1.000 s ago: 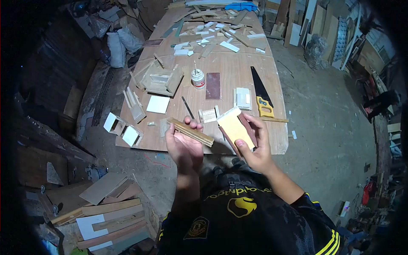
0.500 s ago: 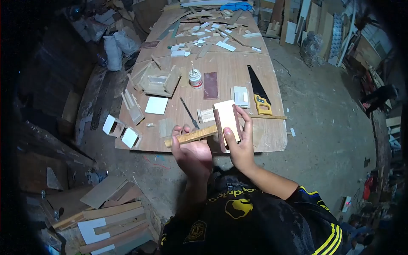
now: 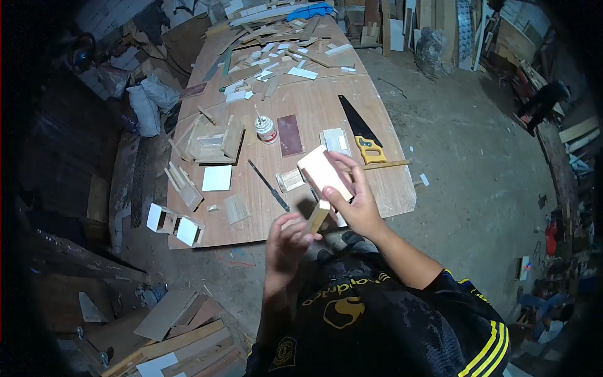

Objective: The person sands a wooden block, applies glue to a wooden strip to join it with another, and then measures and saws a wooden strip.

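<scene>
My right hand [image 3: 363, 210] is closed around a small wooden block [image 3: 324, 172] with a pale face and dark reddish sides, its thumb pressed on that face. Lower down, my left hand [image 3: 282, 250] grips a short wooden strip [image 3: 318, 217] in its fingers, the pale end pointing up close below the block. On the table under the hands lie a small wooden piece [image 3: 289, 181] and a dark slim tool [image 3: 269, 186].
A handsaw [image 3: 365, 135] with a yellow handle rests on the table [image 3: 239, 235] at the right. Farther left stand a glue jar [image 3: 266, 129] with a brush and a wooden model [image 3: 212, 141]. Scraps [image 3: 276, 63] cover the far end. Another person [image 3: 548, 103] is at the far right.
The strip has swung from lying sideways to pointing up and away, and my left hand has turned with it. The block is tilted more to the left. The view has shifted.
</scene>
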Demonstrator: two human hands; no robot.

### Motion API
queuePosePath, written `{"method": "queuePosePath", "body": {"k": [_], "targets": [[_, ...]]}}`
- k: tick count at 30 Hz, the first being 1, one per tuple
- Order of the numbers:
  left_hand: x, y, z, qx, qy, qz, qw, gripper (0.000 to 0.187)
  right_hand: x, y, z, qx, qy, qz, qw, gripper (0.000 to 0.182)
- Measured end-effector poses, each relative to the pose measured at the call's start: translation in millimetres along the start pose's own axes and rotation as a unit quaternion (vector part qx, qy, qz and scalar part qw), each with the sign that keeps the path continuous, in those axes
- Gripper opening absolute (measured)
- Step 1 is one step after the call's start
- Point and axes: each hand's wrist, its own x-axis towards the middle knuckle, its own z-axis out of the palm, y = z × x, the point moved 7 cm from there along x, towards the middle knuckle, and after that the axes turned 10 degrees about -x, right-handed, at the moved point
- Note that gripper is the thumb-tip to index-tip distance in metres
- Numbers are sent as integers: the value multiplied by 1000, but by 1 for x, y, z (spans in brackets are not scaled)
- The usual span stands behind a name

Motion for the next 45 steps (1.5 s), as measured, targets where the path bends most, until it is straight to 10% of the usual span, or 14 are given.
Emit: {"method": "queuePosePath", "body": {"k": [4, 8, 25, 32, 42, 45], "targets": [[5, 5, 16, 214, -148, 82, 962, 38, -7, -1, 11, 14, -66, 28, 997, 58], [1, 9, 18, 148, -68, -56, 985, 42, -8, -19, 7, -45, -63, -39, 996, 57], [2, 40, 41, 310, -104, 82, 942, 48, -25, -96, -1, -300, -135, -245, 912, 56], [-4, 41, 18, 273, -40, 103, 956, 65, -26, -89, 11, -330, -230, -191, 895, 54], [-14, 23, 14, 152, -31, 33, 987, 73, -25, -77, -12, -370, -203, -199, 884, 50], [-12, 18, 25, 45, -88, -5, 995, 65, -16, -64, -56, -199, 6, -127, 972, 51]]}}
